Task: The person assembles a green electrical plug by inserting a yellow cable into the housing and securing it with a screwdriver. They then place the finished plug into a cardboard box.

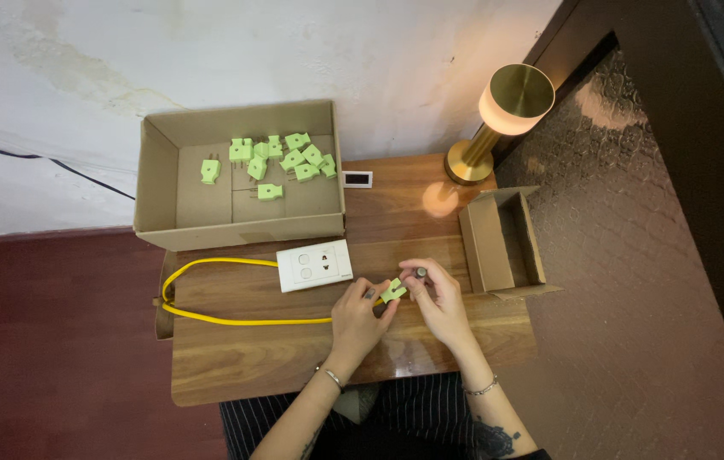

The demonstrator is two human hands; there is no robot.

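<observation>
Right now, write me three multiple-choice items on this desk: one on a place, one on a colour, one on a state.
1. Where do the loose green plugs lie?
A. In the big cardboard box at the back left
B. In the small box by the lamp
C. On the floor

2. What colour is the cable running from the white socket block?
A. Black
B. Yellow
C. Red

3. What state is the lamp in?
A. Lit
B. Dark
C. Tipped over

Answers:
1. A, since the plugs are scattered on the floor of the big box, while the small box shows none.
2. B, since a yellow loop curves across the wooden table.
3. A, since its shade glows and stands upright.

Meanwhile the left hand and right hand hold one green plug between them.
</observation>
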